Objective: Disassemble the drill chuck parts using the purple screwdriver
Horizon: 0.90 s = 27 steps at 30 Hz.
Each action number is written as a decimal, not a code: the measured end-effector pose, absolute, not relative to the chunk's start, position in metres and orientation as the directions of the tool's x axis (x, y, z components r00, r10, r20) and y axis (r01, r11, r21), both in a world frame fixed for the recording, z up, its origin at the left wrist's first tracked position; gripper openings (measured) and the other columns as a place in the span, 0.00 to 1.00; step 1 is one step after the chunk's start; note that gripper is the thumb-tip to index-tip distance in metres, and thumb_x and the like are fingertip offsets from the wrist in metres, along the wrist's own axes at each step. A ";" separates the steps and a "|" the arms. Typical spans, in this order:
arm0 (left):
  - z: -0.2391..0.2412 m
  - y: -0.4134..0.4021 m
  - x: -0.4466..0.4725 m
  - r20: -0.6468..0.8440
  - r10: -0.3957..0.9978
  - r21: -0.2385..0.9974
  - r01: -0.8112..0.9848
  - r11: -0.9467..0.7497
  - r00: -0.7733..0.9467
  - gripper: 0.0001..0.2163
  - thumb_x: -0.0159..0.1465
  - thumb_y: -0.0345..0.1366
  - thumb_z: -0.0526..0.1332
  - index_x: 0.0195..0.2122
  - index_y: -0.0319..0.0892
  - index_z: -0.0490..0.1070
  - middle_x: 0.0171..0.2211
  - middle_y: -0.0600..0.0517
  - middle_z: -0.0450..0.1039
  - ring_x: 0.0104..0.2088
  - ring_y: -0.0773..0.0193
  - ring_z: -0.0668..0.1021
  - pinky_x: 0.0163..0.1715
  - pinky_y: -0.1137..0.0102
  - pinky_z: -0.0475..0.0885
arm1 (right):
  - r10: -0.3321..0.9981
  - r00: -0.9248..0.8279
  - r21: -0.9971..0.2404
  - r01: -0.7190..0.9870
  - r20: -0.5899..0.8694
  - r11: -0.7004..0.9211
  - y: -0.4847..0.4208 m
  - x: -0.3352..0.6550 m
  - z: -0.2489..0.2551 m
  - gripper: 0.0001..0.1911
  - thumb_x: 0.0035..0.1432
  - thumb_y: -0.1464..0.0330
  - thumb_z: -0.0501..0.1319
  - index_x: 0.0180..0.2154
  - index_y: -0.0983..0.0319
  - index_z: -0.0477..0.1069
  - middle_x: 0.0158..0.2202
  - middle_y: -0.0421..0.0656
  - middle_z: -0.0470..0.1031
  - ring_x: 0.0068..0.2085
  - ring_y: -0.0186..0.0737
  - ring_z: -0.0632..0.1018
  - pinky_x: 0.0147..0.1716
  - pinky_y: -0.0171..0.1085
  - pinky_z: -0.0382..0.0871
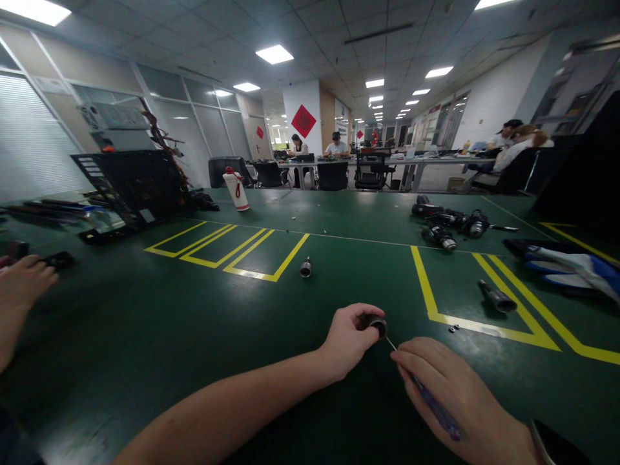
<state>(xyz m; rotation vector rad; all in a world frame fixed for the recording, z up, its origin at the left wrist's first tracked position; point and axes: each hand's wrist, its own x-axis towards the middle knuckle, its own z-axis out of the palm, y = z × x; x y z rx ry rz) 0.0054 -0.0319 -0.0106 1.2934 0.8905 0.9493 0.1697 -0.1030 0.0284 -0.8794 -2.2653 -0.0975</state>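
Note:
My left hand [347, 343] is closed around a small black cylindrical part [375, 323], held just above the green table [194, 336]. My right hand [453, 391] grips a thin screwdriver with a blue handle [436, 407]. Its metal tip points up-left and reaches the part's open end. The two hands sit close together near the table's front edge.
Another person's hand [22, 284] rests at the far left. A small metal cylinder [305, 267] lies by the yellow tape lines, and a dark tube [496, 298] at right. Black tool parts [448, 226], a white bottle [237, 189], a black rack [130, 187] and blue-white gloves [566, 265] lie further off. People sit at distant desks.

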 end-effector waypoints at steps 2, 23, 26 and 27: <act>-0.008 -0.033 0.006 -0.007 0.937 0.997 -0.067 0.033 0.348 0.13 0.54 0.26 0.62 0.42 0.37 0.72 0.38 0.45 0.75 0.41 0.58 0.77 0.43 0.62 0.71 | 0.564 -0.526 -0.166 0.620 0.637 0.766 -0.104 0.169 0.029 0.14 0.56 0.79 0.51 0.40 0.65 0.71 0.32 0.49 0.78 0.34 0.42 0.80 0.32 0.39 0.78; -0.002 -0.036 0.005 -0.019 0.930 0.996 -0.073 0.050 0.366 0.13 0.55 0.25 0.62 0.42 0.38 0.73 0.39 0.45 0.75 0.42 0.59 0.77 0.45 0.62 0.71 | 0.546 -0.525 -0.114 0.645 0.653 0.756 -0.106 0.169 0.028 0.15 0.57 0.77 0.50 0.41 0.64 0.72 0.34 0.49 0.79 0.35 0.43 0.81 0.34 0.40 0.79; -0.003 -0.036 0.005 -0.009 0.927 0.998 -0.060 0.033 0.374 0.13 0.55 0.26 0.62 0.42 0.37 0.73 0.40 0.45 0.75 0.42 0.58 0.77 0.44 0.62 0.72 | 0.559 -0.523 -0.126 0.648 0.644 0.751 -0.106 0.168 0.027 0.15 0.57 0.77 0.50 0.41 0.65 0.72 0.34 0.49 0.79 0.36 0.43 0.80 0.34 0.40 0.79; -0.003 -0.036 0.005 -0.005 0.925 0.998 -0.056 0.029 0.379 0.13 0.55 0.26 0.62 0.43 0.37 0.73 0.40 0.45 0.75 0.42 0.58 0.77 0.44 0.62 0.72 | 0.562 -0.523 -0.129 0.648 0.641 0.750 -0.106 0.168 0.027 0.15 0.57 0.77 0.50 0.41 0.65 0.72 0.34 0.49 0.79 0.36 0.43 0.80 0.34 0.40 0.79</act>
